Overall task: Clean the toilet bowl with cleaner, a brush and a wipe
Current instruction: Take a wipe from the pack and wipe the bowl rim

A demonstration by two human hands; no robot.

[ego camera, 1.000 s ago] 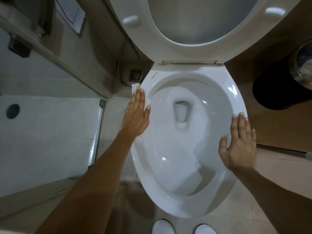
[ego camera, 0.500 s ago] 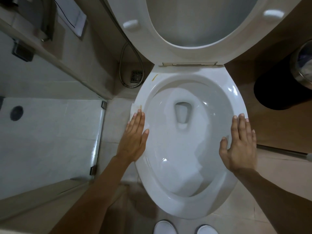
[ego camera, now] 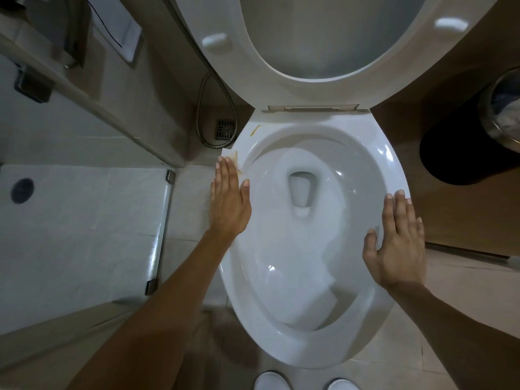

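Head view: the left hand (ego camera: 229, 197), fingers straight, presses a stained wipe (ego camera: 233, 161) on the toilet bowl (ego camera: 394, 170) rim's left side; the right hand (ego camera: 396, 243) rests flat, holding nothing. Wiping looks underway; a yellow streak (ego camera: 255, 130) remains ahead.

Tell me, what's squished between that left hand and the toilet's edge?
A white wipe, stained yellow-brown, lies between the left hand and the toilet rim. Its corner pokes out past the fingertips in the head view.
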